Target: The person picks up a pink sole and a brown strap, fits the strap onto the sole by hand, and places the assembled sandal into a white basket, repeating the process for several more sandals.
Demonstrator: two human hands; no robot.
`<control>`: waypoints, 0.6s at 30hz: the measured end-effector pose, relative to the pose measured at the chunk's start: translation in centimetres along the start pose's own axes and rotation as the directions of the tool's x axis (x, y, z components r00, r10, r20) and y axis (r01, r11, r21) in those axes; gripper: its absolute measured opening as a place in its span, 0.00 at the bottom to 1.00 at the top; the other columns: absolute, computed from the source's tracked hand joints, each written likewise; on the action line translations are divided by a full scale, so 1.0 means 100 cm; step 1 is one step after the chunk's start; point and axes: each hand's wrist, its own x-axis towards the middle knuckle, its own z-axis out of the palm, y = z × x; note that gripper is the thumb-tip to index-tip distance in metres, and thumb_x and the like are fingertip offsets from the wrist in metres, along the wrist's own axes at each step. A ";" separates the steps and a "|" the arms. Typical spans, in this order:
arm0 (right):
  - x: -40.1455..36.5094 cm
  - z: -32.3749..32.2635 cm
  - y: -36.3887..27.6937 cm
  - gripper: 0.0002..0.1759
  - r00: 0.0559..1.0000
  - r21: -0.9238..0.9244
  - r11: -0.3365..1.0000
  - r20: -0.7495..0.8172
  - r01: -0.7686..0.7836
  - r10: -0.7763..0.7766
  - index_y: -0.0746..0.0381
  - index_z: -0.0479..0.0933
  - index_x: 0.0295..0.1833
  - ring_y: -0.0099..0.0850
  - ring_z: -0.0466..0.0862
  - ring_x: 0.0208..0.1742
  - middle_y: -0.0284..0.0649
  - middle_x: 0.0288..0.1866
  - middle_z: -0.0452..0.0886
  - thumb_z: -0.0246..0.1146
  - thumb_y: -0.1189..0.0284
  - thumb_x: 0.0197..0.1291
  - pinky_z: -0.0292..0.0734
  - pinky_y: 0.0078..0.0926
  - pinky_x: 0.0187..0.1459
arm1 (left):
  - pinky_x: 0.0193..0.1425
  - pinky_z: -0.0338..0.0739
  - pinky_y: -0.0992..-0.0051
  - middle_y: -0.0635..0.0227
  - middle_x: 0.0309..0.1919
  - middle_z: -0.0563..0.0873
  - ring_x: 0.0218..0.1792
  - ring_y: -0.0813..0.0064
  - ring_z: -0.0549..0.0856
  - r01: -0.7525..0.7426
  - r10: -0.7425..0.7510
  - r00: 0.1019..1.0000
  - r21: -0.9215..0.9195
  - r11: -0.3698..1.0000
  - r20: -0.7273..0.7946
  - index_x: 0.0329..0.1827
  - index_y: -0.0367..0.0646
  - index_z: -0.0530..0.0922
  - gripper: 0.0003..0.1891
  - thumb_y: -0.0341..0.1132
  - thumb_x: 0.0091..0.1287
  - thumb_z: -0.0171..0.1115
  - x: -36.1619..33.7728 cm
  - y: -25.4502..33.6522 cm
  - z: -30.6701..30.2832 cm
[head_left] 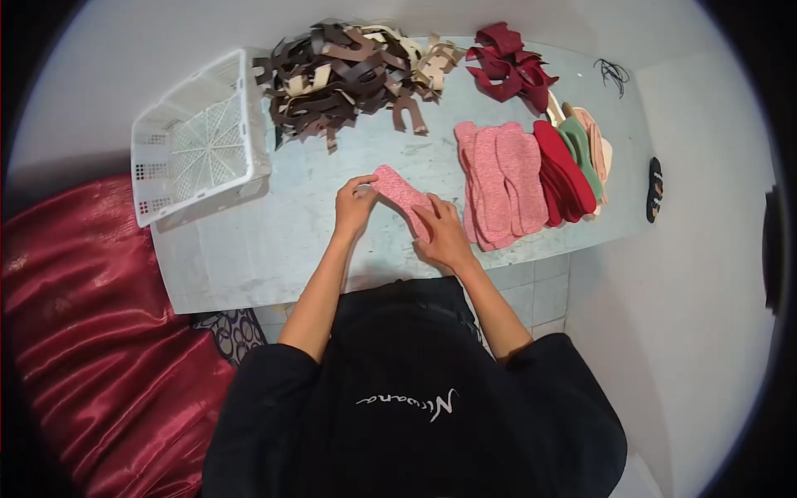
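Note:
A speckled pink insole [397, 191] lies slantwise between my two hands, just above or on the pale table. My left hand [355, 206] pinches its far left end between thumb and fingers. Around its near right end my right hand [445, 232] is closed, with the fingers over the top and part of that end hidden. Right beside my right hand, several similar pink insoles [505, 178] are stacked in overlapping piles. Dark red insoles [566, 174] adjoin them, followed by green [581, 149] and beige-pink ones [599, 149].
A white plastic basket [249, 124] stands at the table's left. Brown, black and cream straps [349, 75] are heaped at the back, with maroon straps [506, 70] farther right. Black cord [613, 76] and a black sandal [655, 189] are at the right. Shiny red cloth [100, 332] covers the lower left.

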 end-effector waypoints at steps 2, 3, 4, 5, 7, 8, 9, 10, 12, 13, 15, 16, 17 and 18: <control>0.011 0.013 -0.002 0.41 0.994 0.110 0.994 0.112 -0.010 -0.002 0.56 0.74 0.68 0.54 0.66 0.70 0.53 0.74 0.65 0.71 0.70 0.40 0.68 0.49 0.70 | 0.41 0.78 0.77 0.65 0.44 0.88 0.36 0.79 0.85 0.081 -0.077 0.994 0.047 0.996 -0.076 0.59 0.39 0.83 0.20 0.26 0.62 0.67 -0.003 -0.005 -0.015; 0.012 0.018 -0.013 0.41 0.994 0.032 0.999 0.106 -0.004 0.001 0.56 0.74 0.68 0.54 0.66 0.70 0.53 0.74 0.65 0.71 0.70 0.40 0.68 0.49 0.70 | 0.41 0.78 0.77 0.65 0.44 0.88 0.36 0.79 0.85 0.051 -0.052 0.997 -0.021 0.998 -0.052 0.59 0.39 0.83 0.20 0.26 0.62 0.67 -0.003 -0.020 -0.023; 0.012 0.032 -0.023 0.42 0.993 0.032 0.999 0.119 -0.002 -0.002 0.55 0.74 0.68 0.54 0.67 0.70 0.53 0.74 0.65 0.72 0.70 0.39 0.68 0.47 0.70 | 0.42 0.78 0.77 0.64 0.46 0.88 0.37 0.78 0.85 0.052 -0.052 0.997 -0.012 0.999 -0.064 0.60 0.39 0.82 0.21 0.27 0.62 0.68 -0.009 -0.028 -0.041; 0.013 0.043 -0.033 0.42 0.992 0.026 1.000 0.130 0.002 -0.005 0.54 0.75 0.67 0.53 0.67 0.70 0.52 0.73 0.65 0.74 0.70 0.38 0.69 0.46 0.70 | 0.42 0.78 0.78 0.64 0.48 0.88 0.38 0.78 0.86 0.048 -0.049 0.996 -0.007 0.999 -0.073 0.61 0.38 0.81 0.22 0.27 0.61 0.68 -0.013 -0.036 -0.055; 0.021 0.063 -0.054 0.42 0.992 0.006 1.000 0.128 0.001 -0.002 0.54 0.74 0.67 0.53 0.67 0.69 0.52 0.73 0.66 0.74 0.70 0.38 0.69 0.46 0.69 | 0.47 0.79 0.76 0.62 0.53 0.86 0.43 0.76 0.85 0.021 -0.020 0.996 0.009 1.000 -0.082 0.64 0.38 0.79 0.24 0.26 0.62 0.67 -0.018 -0.045 -0.080; 0.022 0.070 -0.061 0.42 0.991 -0.022 1.000 0.133 -0.015 0.017 0.54 0.74 0.67 0.53 0.68 0.69 0.53 0.73 0.66 0.74 0.71 0.38 0.69 0.46 0.69 | 0.51 0.80 0.75 0.59 0.59 0.83 0.48 0.73 0.85 0.007 -0.006 0.997 0.018 1.000 -0.080 0.66 0.38 0.77 0.26 0.25 0.63 0.66 -0.023 -0.052 -0.087; 0.023 0.078 -0.063 0.42 0.991 -0.036 0.999 0.134 -0.014 0.019 0.54 0.74 0.67 0.53 0.68 0.69 0.53 0.73 0.66 0.74 0.71 0.38 0.69 0.46 0.69 | 0.51 0.80 0.75 0.59 0.59 0.83 0.48 0.73 0.85 0.003 -0.003 0.997 0.004 1.000 -0.078 0.66 0.38 0.77 0.26 0.25 0.63 0.66 -0.026 -0.064 -0.091; 0.027 0.089 -0.069 0.43 0.996 -0.054 0.998 0.083 -0.021 0.025 0.54 0.74 0.67 0.53 0.68 0.69 0.52 0.73 0.66 0.74 0.71 0.37 0.70 0.45 0.69 | 0.52 0.80 0.73 0.58 0.61 0.82 0.48 0.70 0.86 0.046 -0.043 0.998 0.077 0.996 -0.040 0.67 0.39 0.76 0.27 0.28 0.62 0.68 -0.029 -0.078 -0.099; 0.032 0.100 -0.070 0.43 0.999 -0.063 0.998 0.031 -0.028 0.030 0.55 0.73 0.67 0.53 0.68 0.69 0.52 0.73 0.66 0.74 0.72 0.37 0.70 0.45 0.69 | 0.59 0.80 0.67 0.55 0.67 0.75 0.56 0.62 0.85 0.070 -0.078 0.996 0.154 0.986 0.048 0.66 0.42 0.76 0.29 0.33 0.60 0.71 -0.037 -0.088 -0.106; 0.034 0.102 -0.070 0.44 0.998 -0.101 0.995 0.065 0.008 -0.002 0.55 0.73 0.67 0.53 0.69 0.69 0.52 0.73 0.67 0.74 0.73 0.36 0.70 0.44 0.69 | 0.59 0.80 0.67 0.55 0.67 0.75 0.56 0.62 0.85 0.068 -0.076 0.996 0.154 0.986 0.050 0.66 0.42 0.76 0.29 0.33 0.60 0.71 -0.042 -0.085 -0.111; 0.039 0.104 -0.068 0.44 0.996 -0.138 0.990 0.087 0.041 -0.029 0.55 0.72 0.67 0.52 0.69 0.68 0.51 0.73 0.67 0.75 0.73 0.35 0.69 0.43 0.69 | 0.64 0.77 0.66 0.54 0.67 0.74 0.62 0.57 0.81 -0.080 0.021 0.987 0.368 0.926 0.161 0.66 0.43 0.77 0.30 0.35 0.58 0.73 -0.050 -0.076 -0.117; 0.038 0.104 -0.066 0.44 0.991 -0.154 0.984 0.117 0.085 -0.067 0.55 0.72 0.66 0.51 0.70 0.68 0.51 0.72 0.67 0.74 0.74 0.36 0.69 0.42 0.70 | 0.71 0.70 0.62 0.54 0.70 0.71 0.69 0.51 0.72 -0.105 0.026 0.983 0.439 0.892 0.181 0.66 0.45 0.77 0.30 0.34 0.57 0.73 -0.051 -0.075 -0.120; 0.037 0.105 -0.064 0.43 0.984 -0.168 0.978 0.150 0.125 -0.100 0.55 0.72 0.66 0.51 0.70 0.68 0.50 0.72 0.67 0.74 0.75 0.36 0.68 0.41 0.70 | 0.71 0.70 0.62 0.54 0.70 0.71 0.69 0.51 0.72 -0.110 0.026 0.981 0.441 0.891 0.192 0.66 0.45 0.77 0.30 0.34 0.57 0.73 -0.054 -0.072 -0.122; 0.036 0.104 -0.065 0.37 0.981 -0.190 0.976 0.178 0.110 -0.076 0.55 0.73 0.65 0.51 0.68 0.70 0.47 0.73 0.67 0.71 0.76 0.44 0.67 0.45 0.71 | 0.74 0.67 0.58 0.54 0.73 0.66 0.72 0.50 0.67 -0.154 0.071 0.984 0.580 0.800 0.163 0.65 0.46 0.77 0.30 0.33 0.56 0.72 -0.060 -0.055 -0.121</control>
